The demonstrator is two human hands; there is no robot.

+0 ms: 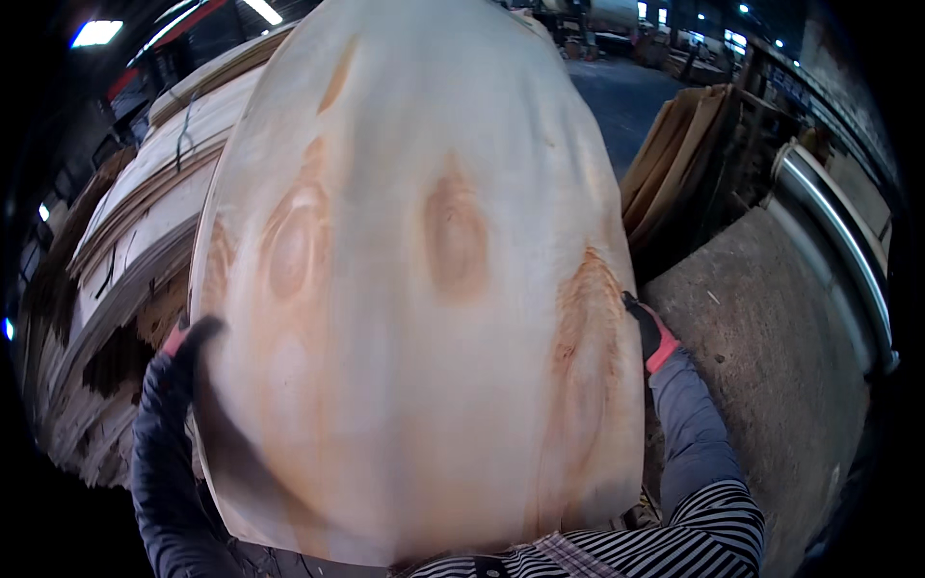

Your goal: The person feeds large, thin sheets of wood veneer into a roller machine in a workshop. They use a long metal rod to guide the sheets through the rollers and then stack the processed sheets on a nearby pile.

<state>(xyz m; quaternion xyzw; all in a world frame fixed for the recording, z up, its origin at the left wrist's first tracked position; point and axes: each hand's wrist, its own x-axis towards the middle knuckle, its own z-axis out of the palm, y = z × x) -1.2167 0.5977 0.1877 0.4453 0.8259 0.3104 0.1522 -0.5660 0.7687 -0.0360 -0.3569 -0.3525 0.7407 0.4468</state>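
Observation:
A large, pale wood veneer sheet [385, 366] with brown knot figures stretches from my waist far up the view. My left hand [188, 337], in a dark and pink glove, grips the sheet's left edge with the thumb on top. At the right edge, my right hand [653, 332] in a matching glove holds it the same way, thumb over the face. The fingers of both hands are hidden beneath or behind the sheet. The near edge of the sheet lies close to my striped garment.
Stacked veneer sheets [154, 183] rise on the left, with ragged edges. To the right lies a broad brown board surface [761, 356], beside a shiny metal roller [838, 241]. Brown sheets [674, 154] lean upright farther back, next to a stretch of floor [612, 106].

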